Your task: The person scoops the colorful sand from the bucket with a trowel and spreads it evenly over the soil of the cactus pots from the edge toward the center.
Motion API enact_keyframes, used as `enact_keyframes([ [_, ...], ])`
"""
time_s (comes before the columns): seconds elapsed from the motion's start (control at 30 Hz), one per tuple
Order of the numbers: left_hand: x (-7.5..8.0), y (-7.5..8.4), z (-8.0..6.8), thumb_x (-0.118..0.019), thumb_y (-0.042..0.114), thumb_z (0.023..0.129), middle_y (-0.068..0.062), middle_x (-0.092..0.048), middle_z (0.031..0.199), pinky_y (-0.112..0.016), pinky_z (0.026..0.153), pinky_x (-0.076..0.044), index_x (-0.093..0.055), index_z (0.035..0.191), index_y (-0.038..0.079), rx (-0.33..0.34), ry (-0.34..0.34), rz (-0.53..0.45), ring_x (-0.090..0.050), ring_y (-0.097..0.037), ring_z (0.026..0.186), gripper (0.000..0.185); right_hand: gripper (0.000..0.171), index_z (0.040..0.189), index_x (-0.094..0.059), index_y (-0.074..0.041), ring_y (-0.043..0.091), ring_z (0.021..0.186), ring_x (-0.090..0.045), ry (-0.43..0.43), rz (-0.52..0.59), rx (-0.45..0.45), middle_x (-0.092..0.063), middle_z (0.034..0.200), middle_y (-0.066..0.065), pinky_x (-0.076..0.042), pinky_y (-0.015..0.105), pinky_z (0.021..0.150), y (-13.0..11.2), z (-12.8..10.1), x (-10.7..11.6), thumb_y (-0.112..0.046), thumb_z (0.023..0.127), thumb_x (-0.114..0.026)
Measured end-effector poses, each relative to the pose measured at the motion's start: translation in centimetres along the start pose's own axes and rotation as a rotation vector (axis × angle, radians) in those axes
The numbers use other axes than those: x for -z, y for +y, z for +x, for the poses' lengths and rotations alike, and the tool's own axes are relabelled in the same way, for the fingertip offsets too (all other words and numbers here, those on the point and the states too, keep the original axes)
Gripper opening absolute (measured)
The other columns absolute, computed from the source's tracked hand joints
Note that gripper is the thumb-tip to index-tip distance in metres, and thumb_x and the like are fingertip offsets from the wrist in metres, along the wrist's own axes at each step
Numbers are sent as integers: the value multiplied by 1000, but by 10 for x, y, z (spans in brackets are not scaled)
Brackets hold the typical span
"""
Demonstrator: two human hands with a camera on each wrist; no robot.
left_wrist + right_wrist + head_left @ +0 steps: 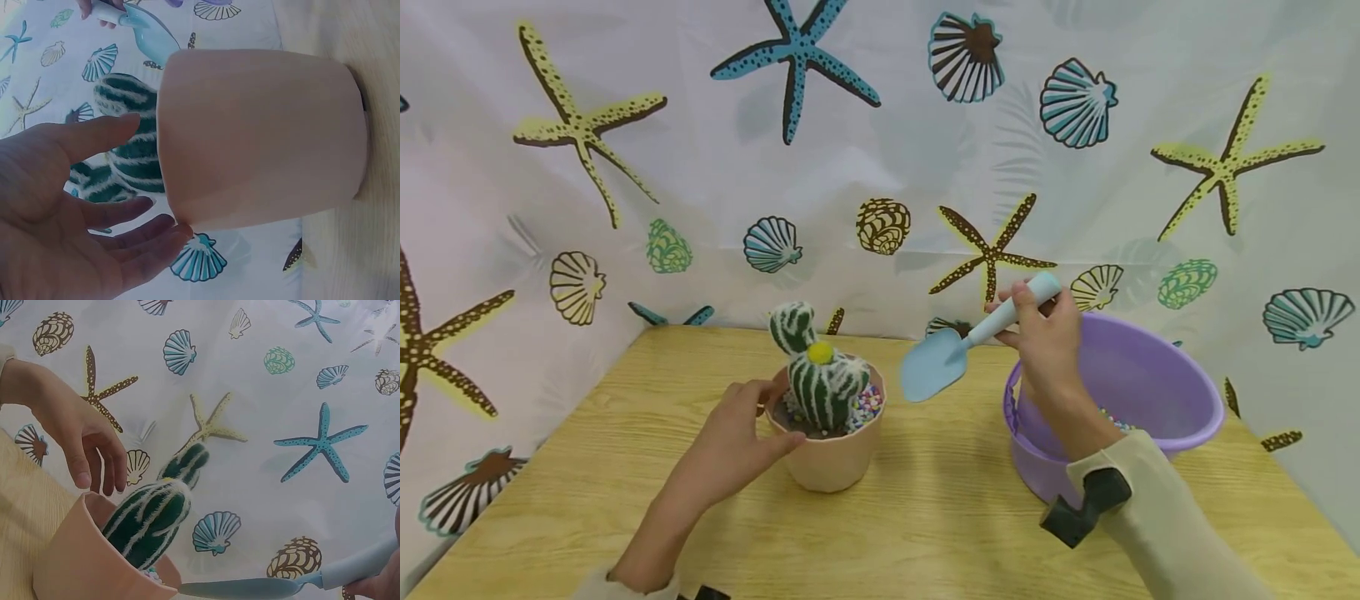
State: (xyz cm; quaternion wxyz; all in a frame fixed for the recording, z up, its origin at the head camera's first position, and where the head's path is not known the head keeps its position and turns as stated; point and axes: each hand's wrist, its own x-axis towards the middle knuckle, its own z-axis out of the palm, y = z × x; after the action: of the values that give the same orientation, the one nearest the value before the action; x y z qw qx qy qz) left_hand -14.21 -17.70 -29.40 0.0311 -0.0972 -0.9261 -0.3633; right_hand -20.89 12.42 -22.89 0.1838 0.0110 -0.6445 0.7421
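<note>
- My right hand (1045, 337) has its fingers wrapped round the handle of a light blue trowel (958, 354), held up in the air with the blade between the pot and the bucket.
- My left hand (737, 442) is loose and spread, fingertips right at the rim of the peach pot (831, 462), not really gripping it.
- The pot sits mid-table with a striped green cactus (820, 375) and coloured pebbles (868, 402) in it.
- A purple bucket (1157, 392) stands just right of it on the wooden table (925, 533), under my right wrist.
- Seashell curtain (880, 150) behind everything.
</note>
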Motion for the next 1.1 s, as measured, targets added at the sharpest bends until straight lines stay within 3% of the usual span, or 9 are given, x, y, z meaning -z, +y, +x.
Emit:
enact_keyframes([
  [0.23,-6,11,-9,-70,33,86,-26,-45,124,-53,92,-46,-43,132,-9,34,-35,17,-51,-39,115,68,9,101,-46,-9,10,79,-68,26,9,10,-55,96,7,-58,30,74,-6,4,11,-19,101,-46],
  [0.6,-17,30,-20,-71,26,86,-26,-46,125,-52,90,-48,-47,128,-3,-5,-17,59,-53,-40,115,57,11,100,-48,-10,8,80,-68,43,-33,24,-58,94,2,-57,25,72,-12,5,29,-21,101,-45],
  [0.87,-27,47,-20,-75,21,82,-19,-53,121,-45,87,-50,-53,122,-2,-64,-4,58,-56,-31,109,52,10,99,-46,-9,8,77,-68,75,15,27,-58,91,2,-57,25,72,-16,8,42,-19,100,-46],
  [1.1,-35,60,-18,-73,26,84,-14,-53,123,-42,84,-51,-51,128,3,-51,-45,10,-57,-26,105,54,11,99,-48,-6,12,75,-68,102,103,30,-59,90,6,-58,26,68,-24,11,51,-17,99,-48],
])
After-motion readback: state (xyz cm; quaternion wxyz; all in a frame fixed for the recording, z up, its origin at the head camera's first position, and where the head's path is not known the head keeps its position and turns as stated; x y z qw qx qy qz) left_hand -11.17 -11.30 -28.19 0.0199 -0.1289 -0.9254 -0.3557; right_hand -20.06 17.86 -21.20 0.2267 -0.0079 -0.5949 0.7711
